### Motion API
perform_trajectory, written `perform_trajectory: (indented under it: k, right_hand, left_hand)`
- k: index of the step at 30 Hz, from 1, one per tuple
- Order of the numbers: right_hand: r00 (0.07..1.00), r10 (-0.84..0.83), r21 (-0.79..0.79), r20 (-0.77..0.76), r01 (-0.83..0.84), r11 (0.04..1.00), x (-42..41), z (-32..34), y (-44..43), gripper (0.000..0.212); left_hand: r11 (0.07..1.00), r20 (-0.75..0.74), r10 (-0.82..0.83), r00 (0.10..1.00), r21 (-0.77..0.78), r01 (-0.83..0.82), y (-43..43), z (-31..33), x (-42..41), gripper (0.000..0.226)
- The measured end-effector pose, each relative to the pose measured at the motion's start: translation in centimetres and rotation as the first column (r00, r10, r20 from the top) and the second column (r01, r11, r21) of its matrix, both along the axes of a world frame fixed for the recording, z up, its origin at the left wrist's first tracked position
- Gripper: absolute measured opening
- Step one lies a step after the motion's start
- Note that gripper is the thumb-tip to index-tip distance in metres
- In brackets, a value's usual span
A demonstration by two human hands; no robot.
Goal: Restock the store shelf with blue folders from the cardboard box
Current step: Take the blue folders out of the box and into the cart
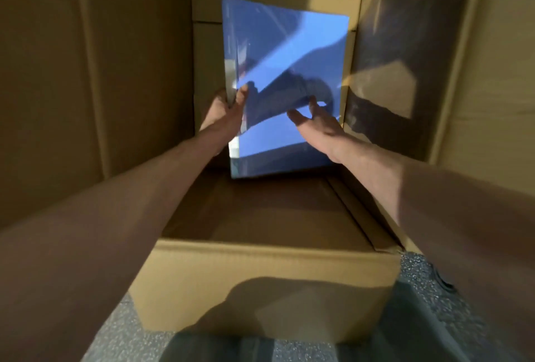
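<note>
The blue folder is held upright, clasped at its left edge by the left grip. The right grip is spread, fingers straight, at its face. The cardboard box lies below both.

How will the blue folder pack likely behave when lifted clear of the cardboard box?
The blue folder pack looks stiff: it shows no sag though the left hand grips only one edge. Its glossy, reflective face probably makes it slippery, which may be why the right hand steadies it with open fingers.
</note>
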State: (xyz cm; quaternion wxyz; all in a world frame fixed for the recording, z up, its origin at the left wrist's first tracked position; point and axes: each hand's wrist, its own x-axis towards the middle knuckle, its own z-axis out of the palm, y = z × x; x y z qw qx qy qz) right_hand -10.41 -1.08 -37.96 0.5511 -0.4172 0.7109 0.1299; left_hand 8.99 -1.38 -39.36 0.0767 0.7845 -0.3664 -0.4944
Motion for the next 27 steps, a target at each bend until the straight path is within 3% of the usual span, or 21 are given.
perform_trajectory:
  k: [3, 10, 17, 21, 24, 27]
  right_hand:
    - [0.998, -0.049, -0.03, 0.028, 0.05, 0.998, 0.2, 4.5, 0.0, 0.069]
    - [0.978, -0.018, -0.159, 0.207, 0.052, 0.986, -1.2, 20.8, -1.7, 0.053]
    - [0.94, 0.033, -0.289, 0.339, 0.071, 0.955, -3.7, 39.6, -2.9, 0.041]
    - [0.937, 0.284, -0.468, 0.205, -0.161, 0.869, -6.7, 51.3, -2.8, 0.064]
    - [0.891, 0.433, -0.578, 0.139, -0.282, 0.766, -9.1, 58.9, -2.4, 0.042]
    - [0.866, 0.5, -0.683, 0.022, -0.352, 0.64, -10.7, 64.8, -1.2, 0.025]
  left_hand:
    - [0.999, -0.061, 0.0, 0.998, -0.05, -0.003, 0.3, 3.5, -0.8, 0.054]
    - [0.99, 0.005, -0.137, 0.991, -0.023, 0.137, -4.4, 20.1, -4.3, 0.047]
    - [0.999, 0.018, -0.049, 0.999, -0.001, 0.049, -6.0, 39.5, -6.0, 0.05]
    - [0.997, 0.024, 0.079, 0.997, -0.017, -0.078, -5.5, 50.3, -8.1, 0.047]
    - [0.99, -0.01, 0.137, 0.99, -0.033, -0.137, -4.3, 58.1, -9.9, 0.038]
    - [0.992, -0.071, 0.11, 0.991, -0.055, -0.114, -3.1, 64.5, -10.9, 0.044]
